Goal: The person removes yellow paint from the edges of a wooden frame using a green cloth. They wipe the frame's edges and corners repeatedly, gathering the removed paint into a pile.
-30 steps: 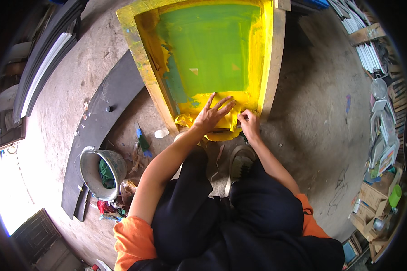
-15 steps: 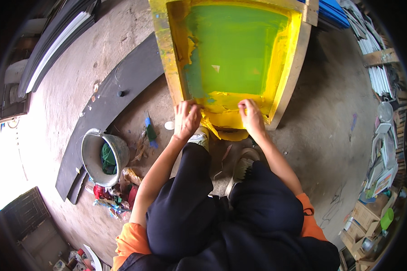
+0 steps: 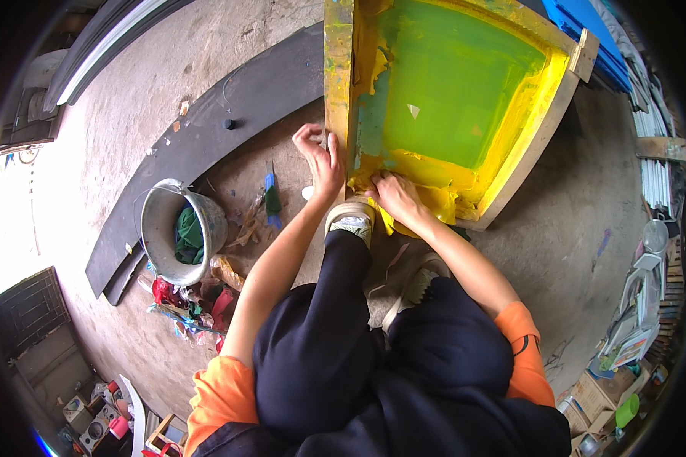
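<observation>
A wooden screen-printing frame with green mesh leans before me, its inner edges smeared yellow. Along its bottom, a yellow film hangs loose in crumpled flaps over the lower bar. My right hand reaches into the lower left corner, fingers closed on the yellow film; the fingertips are partly hidden. Beside the frame's left bar is my left hand, its fingers bent and apart with nothing visible in them. The thumb lies close to the wood; whether it touches, I cannot tell. My shoe is right below that corner.
A metal bucket with green cloth inside stands at left, with coloured scraps beside it. Behind it lies a long dark panel. A blue-handled tool is on the floor. Blue sheets and stacked goods line the right.
My right hand has moved left to the frame's lower left corner. My left hand has come off the film to outside the left bar. The view has turned, shifting the frame rightward.
</observation>
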A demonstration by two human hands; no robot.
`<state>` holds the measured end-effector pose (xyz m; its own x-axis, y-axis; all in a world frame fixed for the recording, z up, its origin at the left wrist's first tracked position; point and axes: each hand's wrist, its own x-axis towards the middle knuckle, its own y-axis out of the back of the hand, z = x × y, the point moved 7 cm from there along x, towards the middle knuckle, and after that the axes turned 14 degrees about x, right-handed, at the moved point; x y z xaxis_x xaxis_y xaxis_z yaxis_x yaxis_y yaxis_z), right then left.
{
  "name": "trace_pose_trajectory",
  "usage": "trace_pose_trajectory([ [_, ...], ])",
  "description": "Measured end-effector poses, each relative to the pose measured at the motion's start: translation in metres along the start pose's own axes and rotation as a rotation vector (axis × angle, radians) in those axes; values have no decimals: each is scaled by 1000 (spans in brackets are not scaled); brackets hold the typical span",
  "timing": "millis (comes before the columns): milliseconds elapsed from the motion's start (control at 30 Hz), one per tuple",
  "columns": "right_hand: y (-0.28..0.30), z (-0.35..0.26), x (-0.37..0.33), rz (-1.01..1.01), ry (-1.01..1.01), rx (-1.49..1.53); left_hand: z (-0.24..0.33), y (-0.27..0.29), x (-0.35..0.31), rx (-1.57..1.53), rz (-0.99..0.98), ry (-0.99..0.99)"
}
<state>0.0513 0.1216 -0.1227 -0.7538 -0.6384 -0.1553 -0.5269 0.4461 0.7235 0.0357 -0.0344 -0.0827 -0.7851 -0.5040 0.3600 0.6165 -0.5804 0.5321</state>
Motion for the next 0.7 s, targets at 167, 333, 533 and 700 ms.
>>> trace_pose_trajectory([
  [167,17,32,-2,168,-180,279,15,-25,28,-124,-211,115],
  [333,79,26,-25,124,19,-241,5,-21,27,30,-191,179],
  [533,124,43,-77,-58,81,-505,13,-21,27,100,-205,191],
  [700,152,6,-91,-39,208,-550,4,-23,25,126,-206,192],
])
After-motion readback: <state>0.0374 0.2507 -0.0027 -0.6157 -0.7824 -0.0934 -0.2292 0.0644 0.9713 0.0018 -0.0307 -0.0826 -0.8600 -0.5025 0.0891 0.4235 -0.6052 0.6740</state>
